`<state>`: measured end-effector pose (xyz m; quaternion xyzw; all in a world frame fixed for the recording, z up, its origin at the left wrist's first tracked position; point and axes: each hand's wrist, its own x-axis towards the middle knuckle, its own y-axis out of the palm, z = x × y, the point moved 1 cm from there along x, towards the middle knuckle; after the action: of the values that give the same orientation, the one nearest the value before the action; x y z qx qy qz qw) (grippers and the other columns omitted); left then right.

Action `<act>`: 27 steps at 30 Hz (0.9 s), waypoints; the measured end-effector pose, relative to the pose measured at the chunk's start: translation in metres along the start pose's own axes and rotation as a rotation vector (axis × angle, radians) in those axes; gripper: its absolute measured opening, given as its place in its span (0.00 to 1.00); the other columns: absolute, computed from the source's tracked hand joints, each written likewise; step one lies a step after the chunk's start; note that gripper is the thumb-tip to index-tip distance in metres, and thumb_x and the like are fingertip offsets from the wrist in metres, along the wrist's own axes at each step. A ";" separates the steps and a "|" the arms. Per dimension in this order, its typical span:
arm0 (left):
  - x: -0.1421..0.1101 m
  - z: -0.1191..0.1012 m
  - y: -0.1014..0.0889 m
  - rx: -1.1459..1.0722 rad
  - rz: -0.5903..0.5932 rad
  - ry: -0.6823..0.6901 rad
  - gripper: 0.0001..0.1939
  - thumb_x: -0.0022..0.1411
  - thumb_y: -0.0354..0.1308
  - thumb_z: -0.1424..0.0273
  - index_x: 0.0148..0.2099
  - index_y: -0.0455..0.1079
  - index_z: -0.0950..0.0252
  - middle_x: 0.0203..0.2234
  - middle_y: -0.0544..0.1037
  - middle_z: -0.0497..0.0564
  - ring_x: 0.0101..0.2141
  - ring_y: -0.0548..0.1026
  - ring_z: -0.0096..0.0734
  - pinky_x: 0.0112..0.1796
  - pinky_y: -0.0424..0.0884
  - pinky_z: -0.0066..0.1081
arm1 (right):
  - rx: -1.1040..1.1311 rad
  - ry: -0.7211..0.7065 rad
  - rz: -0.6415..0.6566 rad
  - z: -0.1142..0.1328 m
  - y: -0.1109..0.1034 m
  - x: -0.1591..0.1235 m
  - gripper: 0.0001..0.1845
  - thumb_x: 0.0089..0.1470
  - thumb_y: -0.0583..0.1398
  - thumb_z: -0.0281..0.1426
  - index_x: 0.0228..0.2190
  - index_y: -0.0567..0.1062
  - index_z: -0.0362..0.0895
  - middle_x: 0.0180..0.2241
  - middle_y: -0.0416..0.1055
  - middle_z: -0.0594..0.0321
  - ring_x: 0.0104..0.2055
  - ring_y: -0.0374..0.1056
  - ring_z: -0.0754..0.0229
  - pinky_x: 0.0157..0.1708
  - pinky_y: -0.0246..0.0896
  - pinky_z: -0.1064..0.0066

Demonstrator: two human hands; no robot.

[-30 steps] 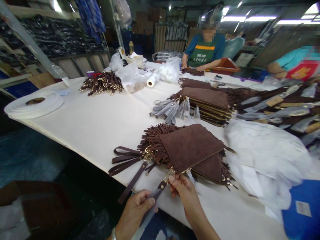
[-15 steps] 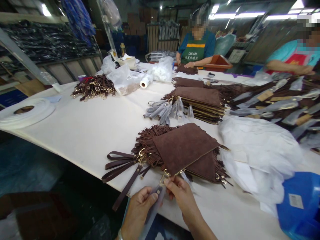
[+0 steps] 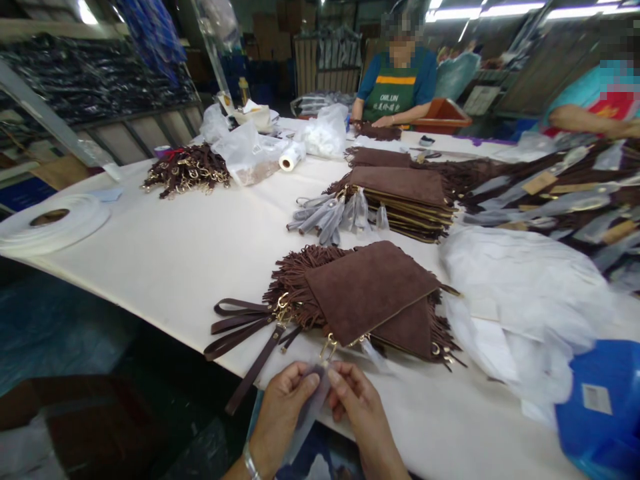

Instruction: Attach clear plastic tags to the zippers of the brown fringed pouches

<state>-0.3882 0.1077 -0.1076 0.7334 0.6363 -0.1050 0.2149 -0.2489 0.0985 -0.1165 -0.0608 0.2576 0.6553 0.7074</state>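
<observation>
At the near table edge my left hand [image 3: 283,412] and my right hand [image 3: 356,404] pinch a brown wrist strap [image 3: 314,395] wrapped in a clear plastic sleeve. The strap runs up to a gold clasp [image 3: 328,347] at the corner of a brown suede fringed pouch [image 3: 369,291]. That pouch tops a small stack of like pouches. Bare brown straps [image 3: 240,327] fan out to the left of the stack.
A taller stack of fringed pouches [image 3: 400,200] with sleeved straps lies mid-table. White tissue paper [image 3: 520,293] and a blue bag [image 3: 600,400] sit at right. A pile of straps [image 3: 187,170], plastic bags and a tape roll [image 3: 50,220] lie at left. Two people work at the far side.
Both hands have drawn closer together around the sleeved strap, and the right hand has slid down from the clasp. The view has shifted slightly.
</observation>
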 end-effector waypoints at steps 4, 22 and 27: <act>0.001 -0.002 0.001 -0.004 0.031 -0.011 0.10 0.59 0.57 0.63 0.36 0.69 0.66 0.27 0.75 0.49 0.30 0.70 0.30 0.33 0.64 0.28 | -0.024 -0.028 -0.051 -0.002 0.005 0.004 0.17 0.49 0.62 0.45 0.28 0.72 0.42 0.18 0.62 0.70 0.19 0.55 0.68 0.19 0.50 0.76; 0.003 -0.005 0.011 -0.111 -0.114 0.060 0.08 0.58 0.58 0.65 0.37 0.70 0.66 0.29 0.76 0.49 0.31 0.71 0.29 0.35 0.66 0.27 | -0.112 -0.095 -0.141 0.004 0.010 0.000 0.13 0.49 0.62 0.40 0.29 0.71 0.43 0.21 0.65 0.69 0.22 0.58 0.67 0.22 0.55 0.76; 0.005 0.001 0.012 -0.192 -0.166 0.060 0.10 0.55 0.61 0.68 0.39 0.68 0.66 0.30 0.77 0.51 0.31 0.73 0.30 0.34 0.68 0.28 | -0.023 -0.088 -0.196 -0.002 0.014 0.000 0.14 0.46 0.64 0.40 0.30 0.70 0.43 0.21 0.67 0.69 0.22 0.61 0.66 0.22 0.56 0.76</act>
<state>-0.3759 0.1110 -0.1087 0.6571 0.7082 -0.0389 0.2553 -0.2624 0.0997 -0.1148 -0.0648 0.2116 0.5878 0.7782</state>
